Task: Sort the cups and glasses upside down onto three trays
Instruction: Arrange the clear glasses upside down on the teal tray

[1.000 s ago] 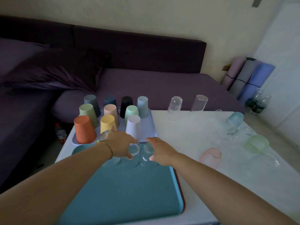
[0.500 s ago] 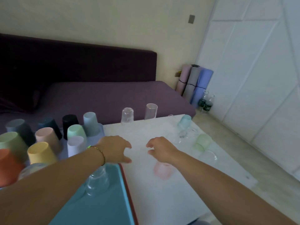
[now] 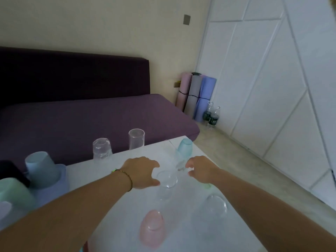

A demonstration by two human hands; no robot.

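Note:
My left hand [image 3: 143, 171] reaches over the white table [image 3: 112, 193] with its fingers spread. Thumb and fingertips are at the left side of a clear glass [image 3: 167, 179] that stands mouth up, and they do not wrap it. My right hand [image 3: 200, 170] is half curled, with its fingertips at another clear glass [image 3: 179, 161]. Just behind that one stands a teal tinted glass [image 3: 184, 147]. Nearer to me are a pink cup [image 3: 151, 228] and a clear glass [image 3: 215, 206]. A green glass [image 3: 207, 185] shows partly under my right wrist.
A lavender tray [image 3: 61, 177] at the left holds upside-down cups, among them grey-blue [image 3: 41, 168], black [image 3: 11, 171] and mint [image 3: 12, 193]. Two clear glasses [image 3: 101, 150] [image 3: 136, 140] stand at the table's far edge by the purple sofa [image 3: 91, 115]. Rolled mats and bottles stand in the corner.
My view has swung right, away from the teal tray. Both hands have moved forward and to the right over the table, up to the clear glasses.

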